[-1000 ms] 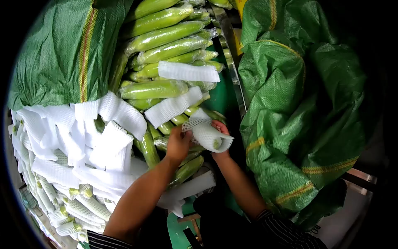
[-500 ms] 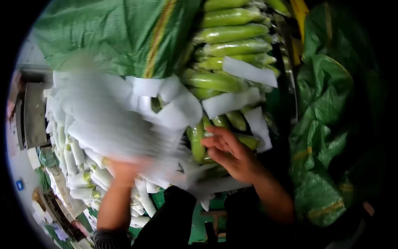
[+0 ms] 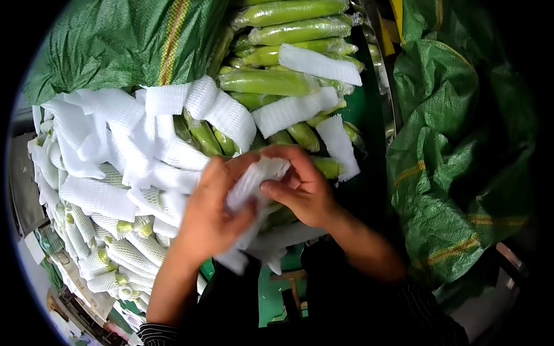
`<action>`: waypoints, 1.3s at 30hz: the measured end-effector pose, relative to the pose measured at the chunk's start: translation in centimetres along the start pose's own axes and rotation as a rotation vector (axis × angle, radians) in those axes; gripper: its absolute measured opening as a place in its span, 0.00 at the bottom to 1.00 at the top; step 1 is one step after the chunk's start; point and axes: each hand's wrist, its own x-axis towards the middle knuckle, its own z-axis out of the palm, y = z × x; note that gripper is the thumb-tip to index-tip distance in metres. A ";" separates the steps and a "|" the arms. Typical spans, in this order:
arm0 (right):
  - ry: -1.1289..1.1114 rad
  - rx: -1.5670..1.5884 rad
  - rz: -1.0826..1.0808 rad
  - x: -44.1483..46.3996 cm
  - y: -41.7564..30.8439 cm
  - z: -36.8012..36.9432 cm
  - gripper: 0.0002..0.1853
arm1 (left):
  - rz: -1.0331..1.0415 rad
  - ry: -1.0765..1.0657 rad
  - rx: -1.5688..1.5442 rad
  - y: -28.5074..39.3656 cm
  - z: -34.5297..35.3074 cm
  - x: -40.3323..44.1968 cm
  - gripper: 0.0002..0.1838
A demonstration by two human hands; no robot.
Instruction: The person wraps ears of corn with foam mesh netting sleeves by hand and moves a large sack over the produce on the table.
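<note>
A white foam net sleeve point(image 3: 252, 180), crumpled and partly blurred, is held between my two hands above the front of the pile. My left hand point(image 3: 209, 216) has its fingers bent around the sleeve's left side. On the other side, my right hand point(image 3: 309, 193) pinches the sleeve between thumb and fingers. Long green vegetables point(image 3: 268, 82) in clear film, gourd-like in shape, lie stacked just beyond my hands. To the left is a heap of loose foam sleeves point(image 3: 130, 147). Whether a vegetable is inside the held sleeve is hidden.
Vegetables covered in foam netting point(image 3: 135, 254) are piled at the lower left. A green woven sack point(image 3: 109, 46) lies at the upper left. Another green sack point(image 3: 433, 179) hangs along the right, beside a metal edge point(image 3: 384, 66). Single foam strips point(image 3: 320, 63) rest on the green vegetables.
My right hand, empty with fingers apart before, now grips a foam sleeve. My left hand has come in from the blurred white foam to meet it. The view has shifted somewhat.
</note>
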 end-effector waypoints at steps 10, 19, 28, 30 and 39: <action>0.147 0.108 0.433 -5.1 0.2 -2.1 0.17 | -0.448 0.018 -1.170 -4.0 7.3 -1.5 0.10; 0.337 -0.251 0.307 -5.8 2.4 -6.2 0.12 | -0.248 0.349 0.532 -14.1 9.1 6.1 0.35; 0.379 -0.137 0.007 -5.4 1.2 -7.6 0.07 | -0.152 0.307 -0.124 -9.0 8.7 4.9 0.40; 0.405 -0.094 -0.001 -5.2 1.6 -7.0 0.05 | 0.023 0.236 -0.111 -8.7 9.6 0.3 0.46; 0.201 -0.141 0.053 -3.9 2.8 -1.7 0.19 | -0.085 0.028 -0.315 -6.4 9.3 -3.8 0.25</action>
